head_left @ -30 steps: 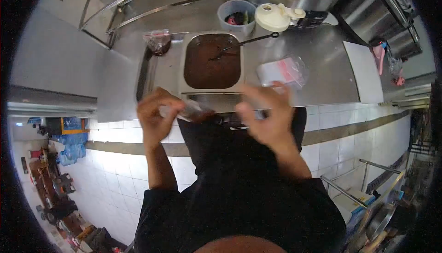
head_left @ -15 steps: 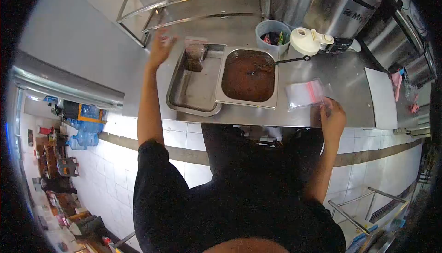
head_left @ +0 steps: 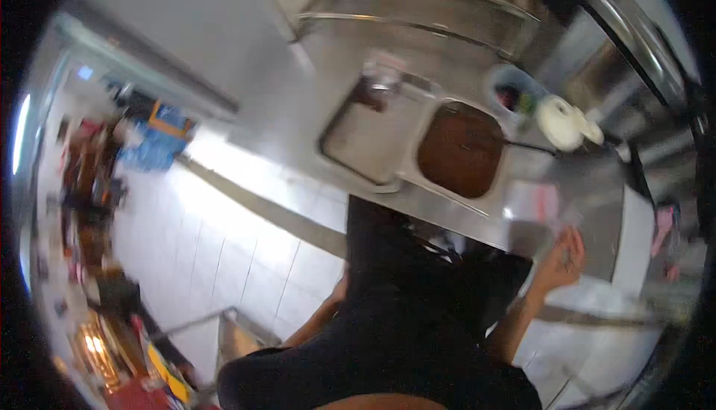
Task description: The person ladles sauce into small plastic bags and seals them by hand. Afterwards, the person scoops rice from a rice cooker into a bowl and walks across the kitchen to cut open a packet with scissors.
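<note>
The right hand (head_left: 564,259) is hovering at the near edge of the steel counter (head_left: 597,209), with its fingers bending toward a packet of clear zip bags (head_left: 531,201). Blur is hiding whether the fingertips are touching the film at the packet's right end, and I cannot tell whether they are standing apart or pinching anything. The packet is lying flat on the counter, near the right side of a rectangular steel pan (head_left: 419,179), and a pink band is crossing its right part.

The left hand (head_left: 341,289) is hanging low beside the black trousers (head_left: 380,261), well apart from the counter; its fingers are mostly hiding behind the clothing, so I cannot tell how they are standing.

The pan is holding dark brown sauce (head_left: 455,153), and a black handle (head_left: 533,147) is leaning out over the pan's right rim. Just left of the pan, a shallow steel tray (head_left: 373,138) is sitting on the counter, and a clear bag with dark brown contents (head_left: 373,97) is resting at its far left corner. Beyond the pan, a translucent bucket (head_left: 522,76) is standing beside a cream-coloured lid (head_left: 559,125). Farther right, a white board (head_left: 634,238) is lying along the counter
</note>
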Action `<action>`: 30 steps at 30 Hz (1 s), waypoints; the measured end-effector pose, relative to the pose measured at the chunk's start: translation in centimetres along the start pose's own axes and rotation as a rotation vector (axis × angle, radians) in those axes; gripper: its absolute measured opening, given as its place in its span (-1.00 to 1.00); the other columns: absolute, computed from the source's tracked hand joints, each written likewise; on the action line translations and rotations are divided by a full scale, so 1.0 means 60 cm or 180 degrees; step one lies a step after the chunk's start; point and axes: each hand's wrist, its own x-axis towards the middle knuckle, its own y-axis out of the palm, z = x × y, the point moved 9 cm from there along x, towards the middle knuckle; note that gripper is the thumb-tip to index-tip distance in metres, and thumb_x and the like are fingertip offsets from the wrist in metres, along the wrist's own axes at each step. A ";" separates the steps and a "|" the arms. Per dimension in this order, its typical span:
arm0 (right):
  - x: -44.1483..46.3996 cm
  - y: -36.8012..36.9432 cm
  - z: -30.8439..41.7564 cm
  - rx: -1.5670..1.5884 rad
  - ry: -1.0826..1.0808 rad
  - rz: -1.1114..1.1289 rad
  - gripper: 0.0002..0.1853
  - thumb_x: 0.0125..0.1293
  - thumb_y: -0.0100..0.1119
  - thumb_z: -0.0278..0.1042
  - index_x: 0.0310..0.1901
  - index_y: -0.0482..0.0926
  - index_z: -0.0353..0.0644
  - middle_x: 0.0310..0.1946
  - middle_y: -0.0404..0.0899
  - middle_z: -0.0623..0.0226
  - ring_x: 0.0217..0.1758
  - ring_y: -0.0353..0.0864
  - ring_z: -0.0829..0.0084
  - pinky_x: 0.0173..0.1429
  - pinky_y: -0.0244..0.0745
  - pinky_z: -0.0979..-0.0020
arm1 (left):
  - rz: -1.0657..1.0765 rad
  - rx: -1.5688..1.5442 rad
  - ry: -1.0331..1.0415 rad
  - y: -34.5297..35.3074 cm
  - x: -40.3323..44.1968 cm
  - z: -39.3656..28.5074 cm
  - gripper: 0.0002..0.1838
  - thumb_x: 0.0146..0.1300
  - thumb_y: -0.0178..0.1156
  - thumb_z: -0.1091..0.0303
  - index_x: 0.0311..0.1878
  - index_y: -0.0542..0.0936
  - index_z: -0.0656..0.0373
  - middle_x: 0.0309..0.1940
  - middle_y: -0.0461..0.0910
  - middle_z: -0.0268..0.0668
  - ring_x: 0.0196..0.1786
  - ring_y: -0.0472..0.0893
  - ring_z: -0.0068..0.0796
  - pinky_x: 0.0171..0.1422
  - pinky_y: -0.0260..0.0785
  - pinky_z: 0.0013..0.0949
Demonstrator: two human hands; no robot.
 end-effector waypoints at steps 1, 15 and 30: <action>-0.001 0.008 0.027 -0.0275 -0.0196 0.0006 -0.81 0.38 0.22 -0.48 -0.07 0.64 -0.42 -0.05 0.70 0.12 -0.05 0.71 0.38 0.04 0.63 0.43 | 0.0188 -0.0141 0.0060 0.007 -0.028 -0.021 -0.42 0.44 -0.05 -0.15 0.00 0.64 0.24 -0.10 0.64 0.05 0.02 0.63 -0.05 0.19 0.43 -0.14; -0.206 0.118 0.326 -0.0201 -0.2953 0.1426 -0.69 0.26 0.38 -0.41 0.03 0.61 -0.08 0.05 0.69 0.33 -0.04 0.68 0.46 0.21 0.32 0.21 | 0.0527 -0.2952 0.4248 -0.154 -0.471 -0.550 -0.43 0.29 0.35 0.41 0.31 0.34 0.21 -0.16 0.74 -0.26 0.04 0.65 -0.58 0.19 0.50 -0.42; -0.197 0.149 0.300 0.0823 -0.1166 0.2232 -0.67 0.22 0.38 -0.47 0.00 0.59 -0.36 -0.07 0.69 -0.01 -0.02 0.73 0.20 0.06 0.63 0.27 | 0.0685 -0.3023 0.4488 -0.144 -0.455 -0.559 -0.15 0.30 0.32 0.49 0.52 0.01 0.18 -0.09 0.72 -0.16 0.02 0.69 -0.47 0.12 0.56 -0.35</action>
